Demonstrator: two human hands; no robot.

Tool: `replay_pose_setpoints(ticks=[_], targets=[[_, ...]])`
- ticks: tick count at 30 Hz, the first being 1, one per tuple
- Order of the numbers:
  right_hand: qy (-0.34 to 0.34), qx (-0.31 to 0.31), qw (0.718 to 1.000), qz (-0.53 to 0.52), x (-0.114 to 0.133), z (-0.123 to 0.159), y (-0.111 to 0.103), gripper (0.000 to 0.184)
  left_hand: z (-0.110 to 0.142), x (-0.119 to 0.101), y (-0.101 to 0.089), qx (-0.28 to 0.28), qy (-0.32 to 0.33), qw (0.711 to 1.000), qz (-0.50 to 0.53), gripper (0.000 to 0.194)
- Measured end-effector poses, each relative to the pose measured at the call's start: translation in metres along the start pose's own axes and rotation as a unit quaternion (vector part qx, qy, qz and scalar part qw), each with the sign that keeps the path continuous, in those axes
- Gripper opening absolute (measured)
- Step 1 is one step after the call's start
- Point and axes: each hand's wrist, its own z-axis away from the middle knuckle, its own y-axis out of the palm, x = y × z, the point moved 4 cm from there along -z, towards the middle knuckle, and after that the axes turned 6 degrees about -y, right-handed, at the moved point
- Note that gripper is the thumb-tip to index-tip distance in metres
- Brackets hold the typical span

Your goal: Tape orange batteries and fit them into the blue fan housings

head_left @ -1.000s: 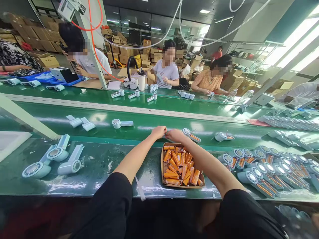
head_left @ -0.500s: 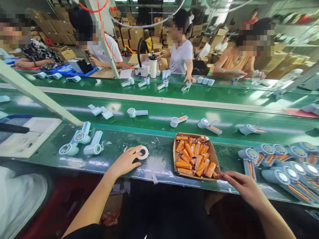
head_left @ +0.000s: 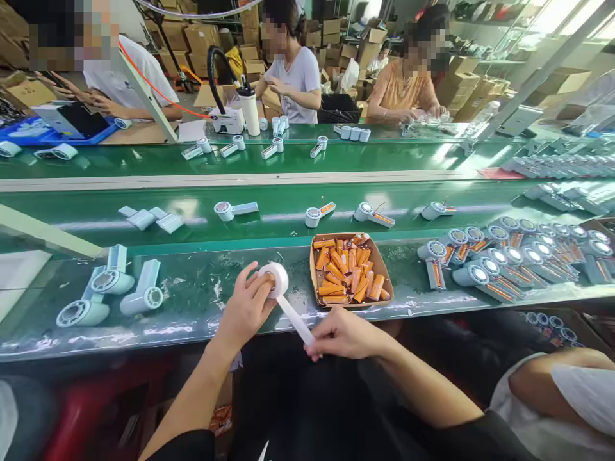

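My left hand grips a roll of white tape above the front ledge, fingers hooked into its core. A strip of tape stretches from the roll down to my right hand, which pinches its free end at the ledge's front edge. Just beyond my right hand stands a cardboard tray full of orange-wrapped battery cells. To the left of my hands lie several pale blue fan-like housings without orange cells showing.
Many fan-like housings with orange cells crowd the ledge at right. More units lie spaced along the green conveyor belt. Co-workers sit across the line, and a person's arm shows at lower right. A metal post slants at left.
My right hand has moved left from the tray's corner to the tape's end. The roll is now lifted in my left hand with a strip pulled out. The view has shifted right.
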Motion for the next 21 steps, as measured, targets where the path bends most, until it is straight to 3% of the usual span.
replay_pose_setpoints(ticks=[2,4,6,7,9,11,13,16,19,21], targets=[[0.011,0.011,0.998,0.064,-0.006,0.008,-0.015,0.038,0.006,0.005,0.002,-0.004,-0.007,1.000,-0.005,0.028],[0.068,-0.098,0.975,0.186,-0.018,0.008,-0.047,0.034,0.010,0.003,0.006,-0.009,-0.010,1.000,-0.001,0.030],[0.149,-0.208,0.910,0.327,-0.029,0.004,-0.080,0.033,0.010,-0.005,0.013,-0.007,-0.010,1.000,0.009,0.033],[0.186,-0.230,0.871,0.391,-0.033,-0.001,-0.093,0.033,0.008,-0.009,0.016,-0.004,-0.008,1.000,0.016,0.035],[0.240,-0.226,0.814,0.479,-0.042,-0.012,-0.109,0.035,0.002,-0.018,0.023,0.003,-0.001,1.000,0.029,0.036],[0.266,-0.206,0.788,0.516,-0.050,-0.021,-0.116,0.039,-0.004,-0.025,0.029,0.015,0.002,0.999,0.039,0.037],[0.269,-0.186,0.789,0.521,-0.056,-0.024,-0.118,0.040,-0.008,-0.028,0.034,0.029,0.003,0.999,0.046,0.039],[0.232,-0.199,0.824,0.477,-0.064,-0.019,-0.122,0.034,-0.009,-0.032,0.039,0.043,0.009,0.998,0.053,0.040],[0.140,-0.325,0.883,0.309,-0.065,-0.008,-0.129,0.035,-0.007,-0.033,0.036,0.040,0.017,0.997,0.059,0.038],[0.057,-0.415,0.899,0.128,-0.063,0.000,-0.129,0.043,-0.007,-0.033,0.032,0.041,0.020,0.997,0.061,0.037]])
